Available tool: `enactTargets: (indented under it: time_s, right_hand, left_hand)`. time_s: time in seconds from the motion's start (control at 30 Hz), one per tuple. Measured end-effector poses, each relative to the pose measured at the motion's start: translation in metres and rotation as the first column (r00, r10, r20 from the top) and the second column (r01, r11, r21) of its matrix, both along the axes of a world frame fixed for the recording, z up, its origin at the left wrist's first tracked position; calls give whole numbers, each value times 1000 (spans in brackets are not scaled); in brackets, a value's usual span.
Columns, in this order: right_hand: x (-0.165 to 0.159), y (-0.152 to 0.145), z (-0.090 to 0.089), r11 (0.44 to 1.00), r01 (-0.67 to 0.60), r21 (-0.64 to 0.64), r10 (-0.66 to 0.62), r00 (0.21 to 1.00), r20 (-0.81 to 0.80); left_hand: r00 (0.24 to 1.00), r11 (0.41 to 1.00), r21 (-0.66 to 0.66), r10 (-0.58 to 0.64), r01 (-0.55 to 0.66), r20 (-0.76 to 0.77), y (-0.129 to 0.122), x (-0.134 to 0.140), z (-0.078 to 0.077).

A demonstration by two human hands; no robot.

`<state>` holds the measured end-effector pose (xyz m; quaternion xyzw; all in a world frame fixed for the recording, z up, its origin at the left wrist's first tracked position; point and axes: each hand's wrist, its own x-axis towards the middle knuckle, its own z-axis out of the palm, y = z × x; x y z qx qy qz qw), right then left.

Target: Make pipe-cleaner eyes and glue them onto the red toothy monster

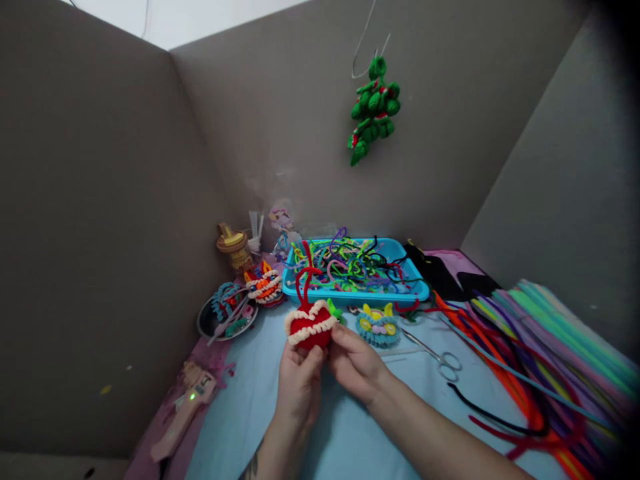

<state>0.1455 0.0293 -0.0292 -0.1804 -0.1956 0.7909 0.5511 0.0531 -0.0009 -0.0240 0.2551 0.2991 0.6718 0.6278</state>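
Between both hands is a red fuzzy ornament (309, 330) with cream ruffled trim in a heart-like outline and red pipe-cleaner stems rising from its top. My left hand (303, 377) grips its lower left side, thumb on the front. The fingers of my right hand (355, 360) close on its lower right edge. Something bright green (334, 311) shows just behind its right side, partly hidden. To the right of the hands lies a blue fuzzy figure (379, 327) with yellow ears and round yellow eyes. Scissors (443, 358) rest beside that figure.
A blue tray (350, 298) of tangled pipe-cleaner scraps stands at the back. Long pipe cleaners (550, 360) spread across the right. At left are a bowl (203, 323), an orange-and-white fuzzy figure (265, 287) and a pink glue gun (185, 413). A green decoration (375, 110) hangs above.
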Motion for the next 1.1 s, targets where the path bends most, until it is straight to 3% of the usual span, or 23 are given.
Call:
enactTargets:
  time_s: [0.17,0.3,0.63,0.7,0.77,0.87,0.97,1.1]
  right_hand:
    - [0,3,-6,998,45,-36,-46,999,-8]
    - [0,4,-9,997,5,-72,-7,1000,-24]
    - [-4,-2,0,995,79,-60,-83,994,-69]
    - [-2,0,-1,993,106,-61,-109,993,-51]
    - [1,3,-3,987,145,-72,-147,989,-24]
    - [4,7,-8,984,153,-94,-150,988,39]
    - [3,5,-11,992,76,-97,-68,994,80]
    - [-3,-2,-12,997,-69,-39,74,989,129]
  left_hand:
    - [998,998,3,-65,65,-16,-3,-3,4]
    - [999,999,-34,-40,41,9,-3,-5,6]
    - [991,994,-107,0,15,133,5,-7,-5]
    - [998,994,-113,9,-2,56,7,-12,-6]
    - [989,993,-82,69,-80,-128,9,-20,-7]
    - [831,977,117,214,-180,-513,12,-36,-4]
    - [666,960,279,225,-26,-711,13,-49,0]
    - [690,974,170,19,151,-723,13,-56,4]
